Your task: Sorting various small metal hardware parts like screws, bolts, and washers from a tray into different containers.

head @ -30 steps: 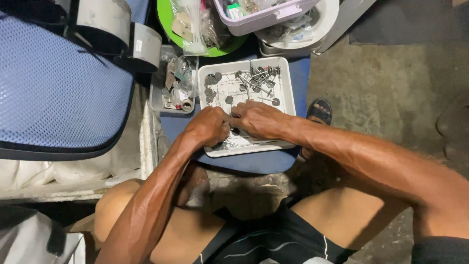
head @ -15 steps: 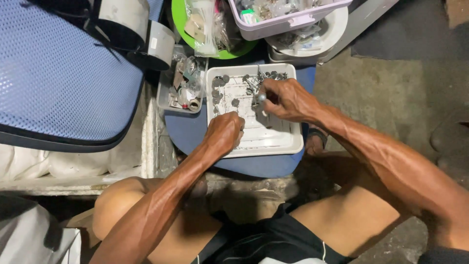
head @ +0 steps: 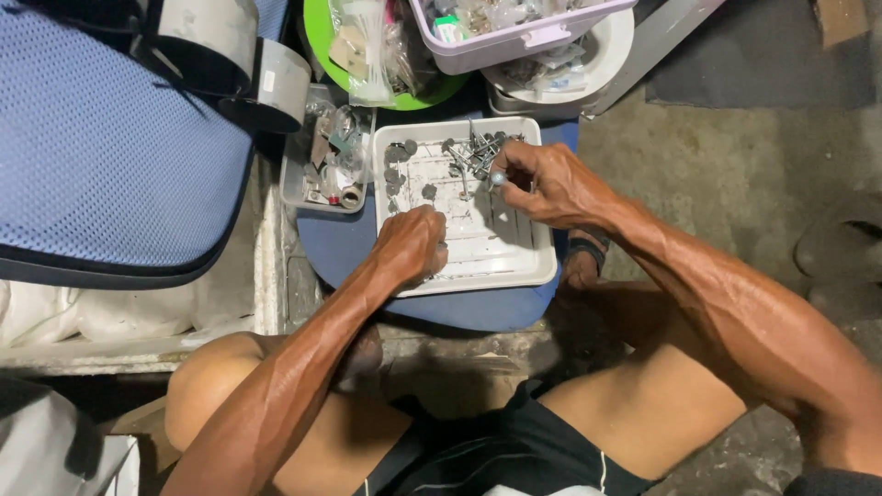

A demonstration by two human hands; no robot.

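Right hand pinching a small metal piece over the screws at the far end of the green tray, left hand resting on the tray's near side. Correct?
Not quite: the tray is white, not green; the green thing is a bowl behind it. The head view shows the rest holds: right hand pinches a small metal piece by the screws, left hand rests on the near side.

Left hand [head: 413,243] lay knuckles up, fingers curled under — forearm stretched forward from near knee. Right hand [head: 542,184] reached farther ahead, fingertips pinched together — wrist bent inward.
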